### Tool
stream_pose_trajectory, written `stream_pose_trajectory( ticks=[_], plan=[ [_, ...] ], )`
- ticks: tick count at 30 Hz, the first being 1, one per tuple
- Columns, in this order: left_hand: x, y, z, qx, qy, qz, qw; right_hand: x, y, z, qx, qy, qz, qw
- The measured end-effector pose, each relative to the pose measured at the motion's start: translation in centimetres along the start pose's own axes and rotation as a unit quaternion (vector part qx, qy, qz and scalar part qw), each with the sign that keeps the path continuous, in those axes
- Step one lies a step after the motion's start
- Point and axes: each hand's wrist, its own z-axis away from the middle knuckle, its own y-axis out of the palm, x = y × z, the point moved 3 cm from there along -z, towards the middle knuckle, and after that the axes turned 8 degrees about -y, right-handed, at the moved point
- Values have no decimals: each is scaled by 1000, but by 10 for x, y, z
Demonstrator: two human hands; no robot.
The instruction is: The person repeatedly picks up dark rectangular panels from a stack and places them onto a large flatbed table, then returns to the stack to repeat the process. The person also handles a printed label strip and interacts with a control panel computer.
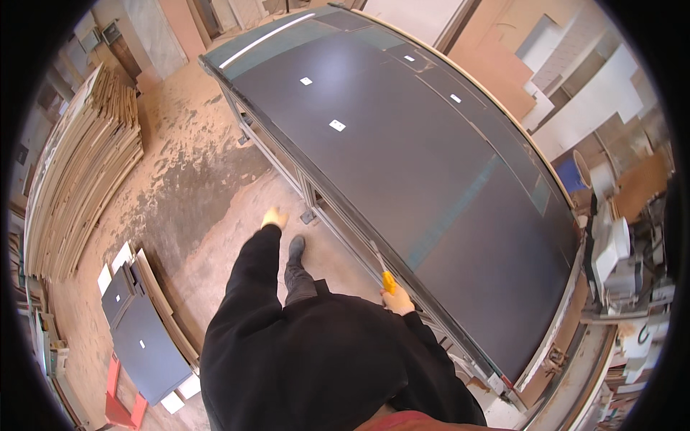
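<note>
In my right hand (397, 299) is a yellow-handled knife (389, 281), its slim pale blade pointing up and away along the near side of a large table. My fingers are closed round its handle. Dark grey panels (445, 179) lie flat on that table, with small white labels and strips of green surface between them. My left hand (274, 218) hangs out to the left over the floor, apart from the table. It is too small in view to make out its fingers.
A tall stack of boards (86, 172) stands at the left. Nearer, cut grey panels (147, 334) rest on a red support (118, 395). Sawdust (187, 115) covers part of the floor. Offcuts (625, 266) crowd the right side, and large sheets (496, 50) stand behind the table.
</note>
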Motion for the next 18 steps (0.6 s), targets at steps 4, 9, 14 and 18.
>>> stream_pose_trajectory(
  ticks=[4, 9, 14, 18],
  plan=[
    [-84, -54, -158, -68, 77, 94, 990, 28, 9, -67, -94, 36, -25, 995],
    [-186, -97, -303, -198, 175, -98, 959, 89, 61, -147, -131, 72, 8, 989],
    [-235, -90, -332, -79, 164, -130, 975, 150, 77, -173, -108, 116, 90, 983],
    [-233, -84, -375, 61, 33, -38, 997, 199, 75, -189, -84, 151, 70, 983]
  ],
)
